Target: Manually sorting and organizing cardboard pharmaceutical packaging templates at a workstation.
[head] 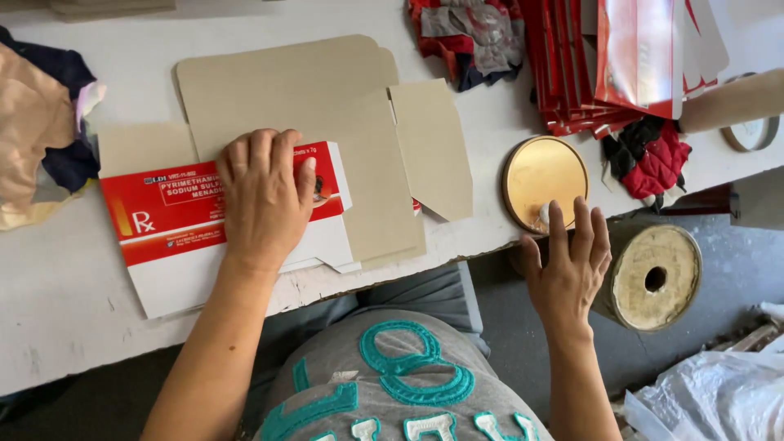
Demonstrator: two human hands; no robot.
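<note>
The left hand (263, 196) is lying flat, fingers spread and gripping nothing, pressing down on the folded red-and-white panel of a flattened cardboard carton blank (220, 216) that is resting on the white worktable (57, 294) with its plain brown inner face (310, 106) lying open behind. The right hand (567, 265) is hovering open at the table's near edge, its fingertips (557, 214) touching the round gold-coloured shallow tin (543, 175), closed on nothing. A stack of red flat cartons (588, 73) is lying beyond the tin.
</note>
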